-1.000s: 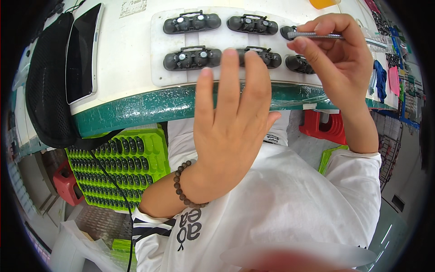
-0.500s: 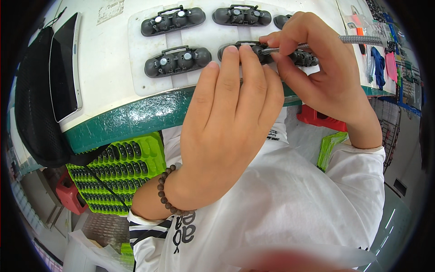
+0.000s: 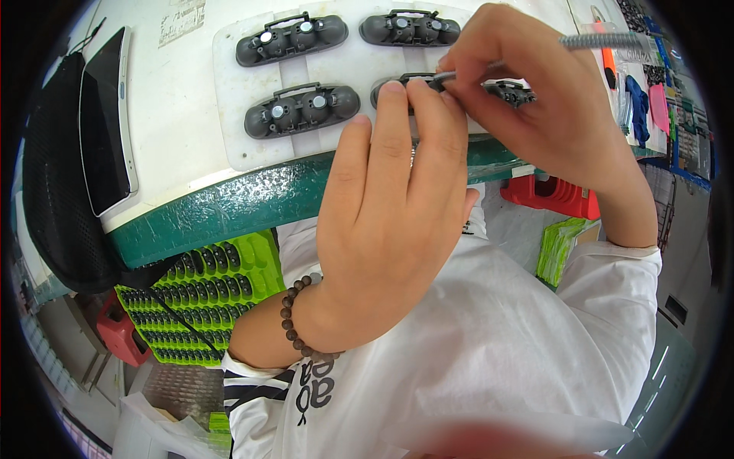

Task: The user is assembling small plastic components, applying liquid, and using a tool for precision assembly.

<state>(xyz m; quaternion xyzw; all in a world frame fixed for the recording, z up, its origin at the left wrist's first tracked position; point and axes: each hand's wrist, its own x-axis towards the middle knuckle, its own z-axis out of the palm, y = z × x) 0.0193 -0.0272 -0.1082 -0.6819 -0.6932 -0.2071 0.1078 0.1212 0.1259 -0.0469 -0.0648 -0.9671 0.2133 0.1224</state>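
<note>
My left hand [image 3: 390, 214] lies with its fingers stretched forward, two fingertips resting on a dark grey elongated housing [image 3: 377, 94] in the nearer row. Most of that housing is hidden under the fingers. Pinched in my right hand [image 3: 543, 99] is a slim metal tool with a ribbed grey shaft [image 3: 604, 41], its thin end touching or just over the same housing's upper edge. Similar housings with paired silver discs and a thin bar sit around it: one to the left [image 3: 302, 113], two behind [image 3: 292, 40] [image 3: 410, 29], another partly behind my right hand [image 3: 511, 93].
The housings sit on a white board [image 3: 237, 149] on a white table with a green front edge [image 3: 222, 203]. A phone [image 3: 107, 122] and black case [image 3: 53, 176] lie left. Below are a green tray of dark parts [image 3: 260, 264] and a red stool [image 3: 547, 196].
My right hand has moved slightly up and left with the tool, whose thin end now sits higher on the housing. My left hand has shifted slightly, and its fingers have drawn closer together.
</note>
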